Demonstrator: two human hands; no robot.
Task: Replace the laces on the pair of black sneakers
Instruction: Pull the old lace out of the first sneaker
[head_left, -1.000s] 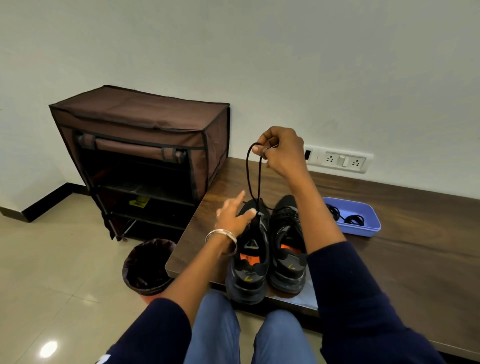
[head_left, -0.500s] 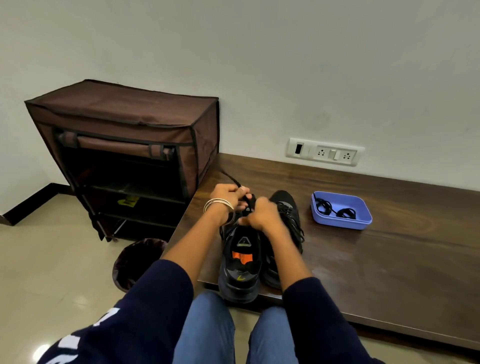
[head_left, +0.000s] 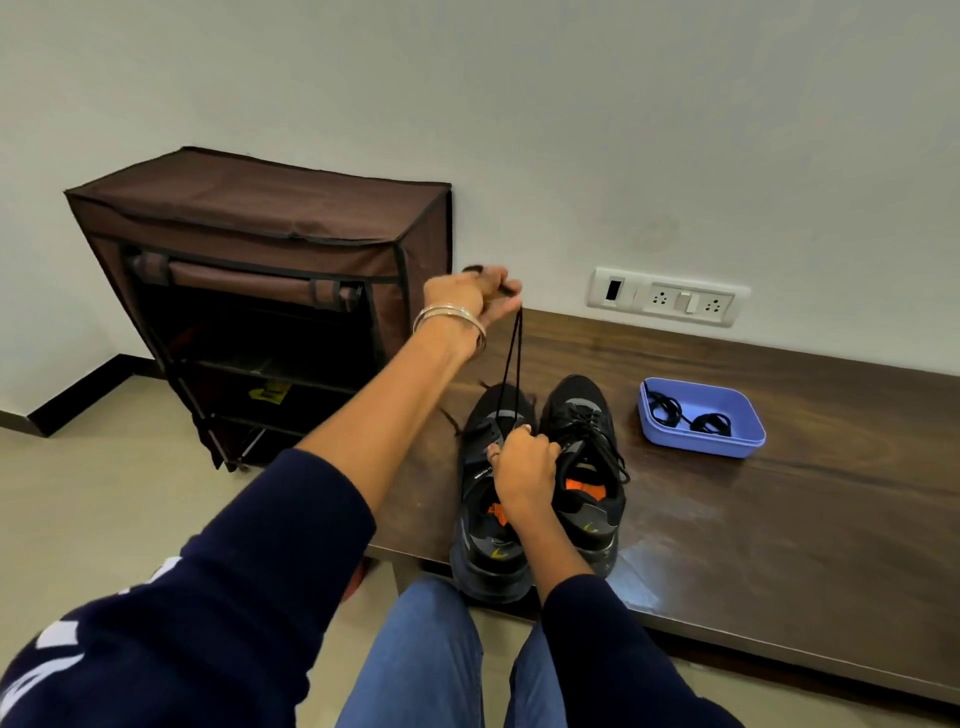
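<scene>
L hand (head_left: 470, 296) is raised above the table, fingers curled round a black lace (head_left: 511, 364) w/ two strands running taut down to the left sneaker (head_left: 485, 519). R hand (head_left: 524, 467) sits low on that same sneaker, fingers closed on its tongue/eyelet area where the strands come out, holding it down. Hands well apart, one high, one low. Silver bangles (head_left: 449, 322) on the L wrist; both arms in dark navy sleeves.

The pair of black sneakers stands side by side at the near edge of the dark wood table (head_left: 779, 519), toes toward the wall, orange patches inside. Right sneaker (head_left: 584, 457) is fully laced, ends loose over its side. A blue tray (head_left: 737, 441) sits to the right, apart from the shoes, w/ coiled black laces (head_left: 685, 415) in it.

Beyond: white socket panel (head_left: 670, 296) on the wall, brown fabric shoe rack (head_left: 260, 291) on the floor left of the table. Jeans-clad knees at the bottom.
</scene>
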